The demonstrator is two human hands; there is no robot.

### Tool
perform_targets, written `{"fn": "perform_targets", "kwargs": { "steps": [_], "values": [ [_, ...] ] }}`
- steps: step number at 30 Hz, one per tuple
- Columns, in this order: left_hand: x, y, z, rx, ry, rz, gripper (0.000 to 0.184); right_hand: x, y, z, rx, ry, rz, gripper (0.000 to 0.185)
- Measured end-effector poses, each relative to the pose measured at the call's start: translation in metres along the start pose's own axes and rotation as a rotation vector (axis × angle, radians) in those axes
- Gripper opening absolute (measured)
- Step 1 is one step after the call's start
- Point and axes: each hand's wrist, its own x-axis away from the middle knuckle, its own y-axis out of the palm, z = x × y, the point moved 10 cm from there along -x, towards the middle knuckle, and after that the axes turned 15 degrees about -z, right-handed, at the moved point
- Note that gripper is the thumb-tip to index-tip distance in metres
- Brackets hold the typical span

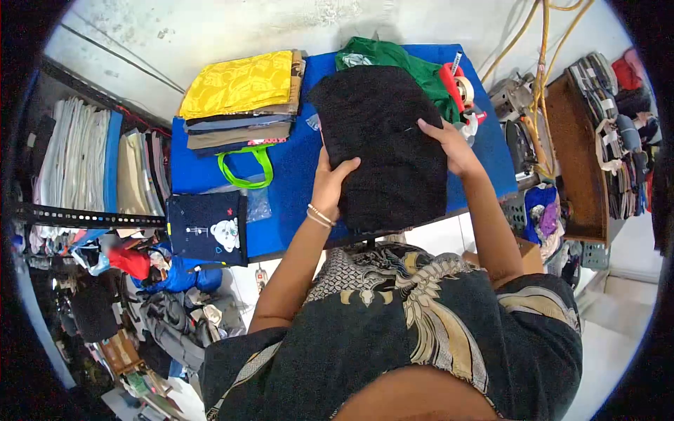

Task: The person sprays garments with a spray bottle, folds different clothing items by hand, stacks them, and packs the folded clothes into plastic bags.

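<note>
A folded black cloth (386,161) is held up in front of me, over the blue table. My left hand (330,181) grips its left edge, the thumb lying on top and the fingers hidden beneath. On the opposite side, my right hand (449,146) holds the right edge in the same way, thumb on the cloth. Left of the cloth is a stack of folded fabrics topped by a yellow one (242,84), with a bright green handle (246,168) below it. A dark folded garment with a white bear print (203,228) lies at the table's left front corner.
Green fabric (393,56) and a red tape dispenser (456,88) are behind the cloth. Shelves of folded clothes (77,154) stand at the left. At the right are yellow cables (543,77) and a brown shelf (576,161) with clothes beside it.
</note>
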Motion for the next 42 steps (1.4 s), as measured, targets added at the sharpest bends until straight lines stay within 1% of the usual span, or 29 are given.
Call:
{"fn": "perform_targets", "kwargs": {
  "steps": [2, 4, 5, 6, 7, 8, 9, 10, 11, 12, 14, 16, 18, 20, 22, 23, 25, 26, 28, 30, 31, 32, 33, 34, 35, 37, 38, 40, 42],
  "values": [
    [0.007, -0.005, -0.021, 0.070, -0.185, 0.018, 0.061, -0.001, -0.003, 0.011, -0.046, 0.043, -0.059, 0.047],
    [0.012, -0.009, -0.022, -0.013, -0.144, 0.043, 0.058, -0.003, -0.018, 0.011, 0.534, -0.027, 0.015, 0.045],
    [0.013, -0.014, -0.020, -0.093, -0.102, 0.061, 0.056, 0.011, -0.014, -0.015, 0.858, -0.034, 0.163, 0.044],
    [0.014, -0.022, -0.028, -0.100, -0.103, 0.061, 0.056, 0.029, -0.020, -0.032, 0.861, -0.120, 0.316, 0.045],
    [0.018, -0.040, -0.025, -0.381, -0.064, 0.150, 0.057, 0.047, -0.031, -0.045, 0.860, -0.202, 0.468, 0.046],
    [0.021, -0.040, -0.008, -0.661, -0.022, 0.238, 0.059, 0.072, -0.035, -0.067, 1.083, -0.545, 0.624, 0.053],
    [0.017, -0.036, -0.004, -0.668, -0.022, 0.236, 0.059, 0.086, -0.055, -0.064, 1.188, -0.595, 0.757, 0.057],
    [0.021, 0.000, 0.051, -1.078, 0.216, 0.326, 0.059, 0.099, -0.070, -0.061, 1.289, -0.642, 0.894, 0.062],
    [0.028, 0.046, 0.091, -1.482, 0.465, 0.408, 0.059, 0.095, -0.079, -0.054, 1.292, -0.644, 0.847, 0.069],
    [0.009, 0.073, 0.095, -1.587, 0.442, 0.254, 0.058, 0.089, -0.092, -0.041, 1.283, -0.643, 0.851, 0.069],
    [-0.032, 0.101, 0.084, -1.787, 0.393, 0.027, 0.058, 0.056, -0.123, 0.001, 1.042, -0.578, 0.644, 0.071],
    [-0.079, 0.078, 0.046, -1.947, 0.252, -0.075, 0.064, 0.044, -0.127, 0.001, 1.177, -0.539, 0.681, 0.068],
    [-0.110, 0.037, 0.018, -1.816, -0.052, -0.151, 0.071, 0.027, -0.116, -0.023, 1.132, -0.572, 0.524, 0.065],
    [-0.119, 0.026, 0.019, -1.756, -0.170, -0.198, 0.075, 0.031, -0.109, -0.048, 1.003, -0.631, 0.459, 0.061],
    [-0.119, 0.019, 0.018, -1.681, -0.213, -0.252, 0.072, 0.021, -0.097, -0.046, 0.526, -0.354, 0.156, 0.054],
    [-0.119, 0.014, 0.018, -1.679, -0.214, -0.259, 0.072, 0.027, -0.085, -0.046, 0.436, -0.277, 0.085, 0.048],
    [-0.117, 0.012, 0.020, -1.530, -0.140, -0.325, 0.065, 0.044, -0.040, -0.056, 0.670, -0.203, -0.058, 0.042],
    [-0.108, 0.015, 0.031, -1.478, -0.045, -0.266, 0.059, 0.052, -0.027, -0.051, 0.835, -0.225, -0.078, 0.042],
    [-0.073, 0.041, 0.057, -1.466, 0.258, -0.299, 0.056, 0.076, -0.007, -0.052, 0.978, -0.218, -0.087, 0.044],
    [-0.018, 0.073, 0.068, -1.489, 0.437, -0.596, 0.066, 0.095, 0.004, -0.053, 0.979, -0.181, -0.102, 0.049],
    [0.013, 0.086, 0.064, -1.502, 0.492, -0.766, 0.069, 0.107, 0.014, -0.063, 0.973, -0.287, -0.067, 0.049],
    [0.033, 0.088, 0.046, -1.605, 0.435, -0.906, 0.072, 0.121, 0.023, -0.070, 0.966, -0.393, -0.030, 0.050],
    [0.050, 0.086, 0.026, -1.704, 0.371, -1.049, 0.075, 0.129, 0.029, -0.065, 0.882, -0.391, -0.055, 0.049],
    [0.060, 0.085, 0.017, -1.716, 0.371, -1.109, 0.060, 0.138, 0.042, -0.061, 0.945, -0.388, -0.101, 0.046],
    [0.062, 0.078, 0.009, -1.715, 0.374, -1.114, 0.060, 0.146, 0.054, -0.056, 1.008, -0.386, -0.150, 0.043],
    [0.069, 0.073, 0.000, -1.929, 0.584, -1.105, 0.044, 0.158, 0.056, -0.035, 0.964, -0.338, -0.165, 0.040],
    [0.068, 0.071, -0.001, -1.930, 0.590, -1.106, 0.044, 0.165, 0.055, -0.026, 0.948, -0.324, -0.161, 0.039],
    [0.060, 0.067, 0.011, -1.591, 0.457, -1.042, 0.032, 0.175, 0.056, -0.010, 0.914, -0.285, -0.208, 0.041],
    [0.069, 0.069, 0.018, -1.568, 0.457, -0.987, 0.040, 0.179, 0.048, -0.003, 0.888, -0.270, -0.152, 0.044]
  ]
}}
